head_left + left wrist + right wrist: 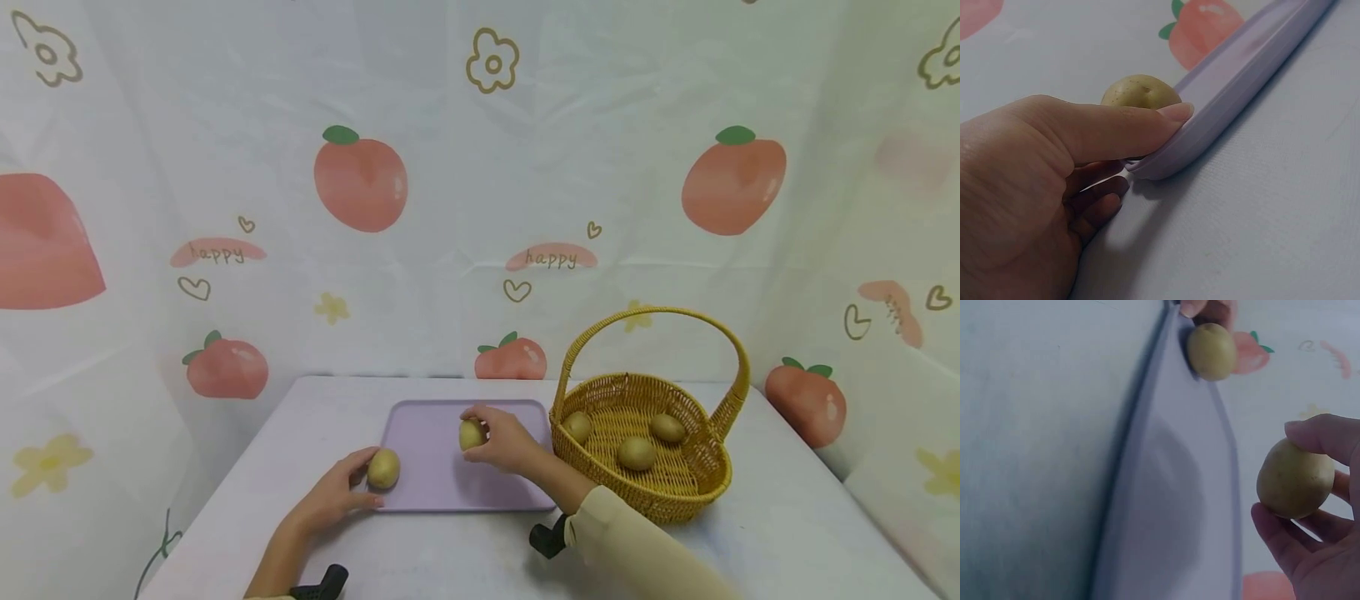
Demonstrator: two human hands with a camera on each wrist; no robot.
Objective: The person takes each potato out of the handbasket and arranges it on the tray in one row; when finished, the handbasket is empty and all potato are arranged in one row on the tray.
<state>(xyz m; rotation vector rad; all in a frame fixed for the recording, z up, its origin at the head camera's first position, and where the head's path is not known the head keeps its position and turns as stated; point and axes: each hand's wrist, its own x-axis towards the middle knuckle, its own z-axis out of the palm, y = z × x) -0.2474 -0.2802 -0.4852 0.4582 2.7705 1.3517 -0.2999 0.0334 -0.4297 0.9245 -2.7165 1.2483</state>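
Right hand (pixel 504 440) first — I see it pinching a potato (pixel 471 434) between thumb and fingertips, held just above the middle of the purple tray (pixel 435 487). From the right wrist view the potato (pixel 1294 478) sits in a curled grip, thumb on top, fingers cupped below, and I can see tray surface beyond it, so it reads to me as not yet set down. Its long axis looks roughly upright in the head view, though I would not press that.

Over on my left, the left hand (pixel 335 493) rests on the tabletop (pixel 787 533) at the tray's near left corner, fingers loosely bent round a second potato (pixel 383 468) that lies on the tray by its left edge. In the left wrist view the thumb (pixel 1116 128) lies along the tray rim with this potato (pixel 1141 92) just behind it; the other fingers tuck under the corner. Whether those fingers truly grip the potato or only touch it, I cannot tell.

So the two potatoes are near each other on the same tray, left one down, right one in the air — each hand nearest its own.

Further right stands a yellow wicker basket (pixel 712 475) with a hoop handle, just beside the tray, holding three more potatoes (pixel 637 452).
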